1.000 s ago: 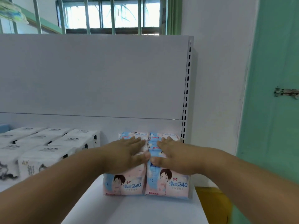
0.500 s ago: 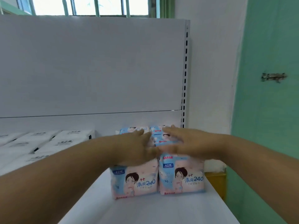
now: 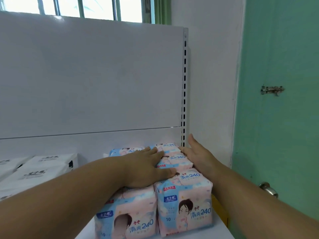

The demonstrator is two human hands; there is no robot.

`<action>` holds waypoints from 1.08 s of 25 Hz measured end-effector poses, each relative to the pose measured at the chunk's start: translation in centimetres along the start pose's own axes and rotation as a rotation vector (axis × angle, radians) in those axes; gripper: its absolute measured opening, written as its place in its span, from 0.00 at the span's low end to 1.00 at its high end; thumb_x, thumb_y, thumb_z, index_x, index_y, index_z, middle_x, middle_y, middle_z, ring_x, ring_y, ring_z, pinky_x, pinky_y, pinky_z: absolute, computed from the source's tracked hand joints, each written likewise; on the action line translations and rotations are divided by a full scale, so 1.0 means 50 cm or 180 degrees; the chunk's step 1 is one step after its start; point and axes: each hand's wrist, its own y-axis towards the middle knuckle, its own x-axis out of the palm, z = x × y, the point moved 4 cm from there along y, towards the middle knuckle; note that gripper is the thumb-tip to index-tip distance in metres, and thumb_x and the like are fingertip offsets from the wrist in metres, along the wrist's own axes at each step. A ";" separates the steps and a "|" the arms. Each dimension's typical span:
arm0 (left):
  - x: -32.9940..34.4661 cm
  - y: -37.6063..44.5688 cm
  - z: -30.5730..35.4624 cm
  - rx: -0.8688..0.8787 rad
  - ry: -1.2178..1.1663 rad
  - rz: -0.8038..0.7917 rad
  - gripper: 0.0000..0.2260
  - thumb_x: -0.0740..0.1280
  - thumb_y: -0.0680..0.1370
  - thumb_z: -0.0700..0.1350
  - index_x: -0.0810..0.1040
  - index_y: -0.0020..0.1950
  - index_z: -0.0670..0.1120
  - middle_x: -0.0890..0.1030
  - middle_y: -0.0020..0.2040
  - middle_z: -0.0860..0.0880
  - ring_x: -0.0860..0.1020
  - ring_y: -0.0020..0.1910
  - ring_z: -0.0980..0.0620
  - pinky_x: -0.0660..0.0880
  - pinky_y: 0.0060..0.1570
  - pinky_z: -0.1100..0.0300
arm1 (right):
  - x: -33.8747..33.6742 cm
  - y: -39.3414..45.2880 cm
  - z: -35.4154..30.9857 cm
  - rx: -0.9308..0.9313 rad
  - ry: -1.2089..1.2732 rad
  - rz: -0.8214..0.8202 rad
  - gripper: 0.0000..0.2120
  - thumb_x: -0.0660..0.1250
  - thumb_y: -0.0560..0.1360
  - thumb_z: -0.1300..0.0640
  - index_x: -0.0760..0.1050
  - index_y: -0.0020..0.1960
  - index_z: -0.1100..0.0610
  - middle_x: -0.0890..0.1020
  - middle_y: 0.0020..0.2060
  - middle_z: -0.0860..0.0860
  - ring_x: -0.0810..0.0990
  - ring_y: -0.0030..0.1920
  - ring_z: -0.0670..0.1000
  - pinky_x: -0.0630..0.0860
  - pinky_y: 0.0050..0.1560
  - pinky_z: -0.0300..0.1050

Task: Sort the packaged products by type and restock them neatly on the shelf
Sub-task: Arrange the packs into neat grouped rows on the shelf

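We see bright daylight from the window (image 3: 86, 6) at the top, soft shadows, and bent, slightly blurry edges.

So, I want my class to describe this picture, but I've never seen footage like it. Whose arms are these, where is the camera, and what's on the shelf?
There is no machine here. A person wears a wide-angle camera on the head, so you look down along their own two bare arms. The one view shows a white shelf with a tall back panel.

At its right end stand pink and blue packs marked 240, in two rows running back to the panel. The left hand lies flat on top of the left row, fingers straight. The right hand is open against the right side of the right row. Neither grips anything; they seem to be squaring the packs up.

Further left lie white packs, a different product. A green door is at the right.
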 end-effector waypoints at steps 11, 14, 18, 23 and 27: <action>0.000 0.007 0.002 -0.0058 0.0094 -0.0020 0.37 0.48 0.77 0.70 0.43 0.80 0.53 0.43 0.80 0.52 0.42 0.79 0.52 0.42 0.75 0.53 | -0.006 0.018 0.024 0.0051 0.0210 0.0267 0.30 0.46 0.78 0.33 0.75 0.53 0.54 0.85 0.37 0.53 0.85 0.34 0.52 0.80 0.31 0.39; 0.003 0.009 0.001 -0.0072 0.0117 -0.0066 0.37 0.48 0.77 0.70 0.43 0.80 0.53 0.42 0.80 0.51 0.41 0.79 0.52 0.42 0.75 0.53 | -0.001 0.006 0.019 -0.0001 0.0376 0.0206 0.31 0.46 0.79 0.34 0.74 0.56 0.57 0.85 0.35 0.54 0.85 0.31 0.52 0.78 0.26 0.39; 0.001 0.004 0.003 -0.0086 0.0132 -0.0119 0.38 0.47 0.75 0.71 0.43 0.80 0.54 0.43 0.80 0.52 0.41 0.79 0.53 0.42 0.76 0.52 | -0.007 -0.007 0.019 -0.0083 0.0276 0.0168 0.34 0.44 0.79 0.34 0.68 0.72 0.56 0.83 0.42 0.54 0.85 0.31 0.50 0.77 0.26 0.38; 0.001 0.003 0.006 -0.0053 0.0108 -0.0120 0.36 0.48 0.77 0.69 0.41 0.80 0.54 0.41 0.80 0.53 0.40 0.78 0.54 0.41 0.75 0.54 | -0.011 0.005 0.016 -0.0172 0.0319 0.0134 0.30 0.44 0.80 0.36 0.70 0.65 0.56 0.84 0.34 0.53 0.84 0.27 0.49 0.76 0.23 0.37; -0.003 0.006 0.006 -0.0172 0.0131 -0.0265 0.37 0.48 0.76 0.69 0.41 0.80 0.54 0.40 0.80 0.53 0.40 0.78 0.53 0.41 0.75 0.53 | -0.018 0.026 0.025 -0.0133 0.0396 0.0052 0.29 0.44 0.80 0.36 0.72 0.62 0.54 0.85 0.32 0.52 0.84 0.28 0.49 0.77 0.24 0.38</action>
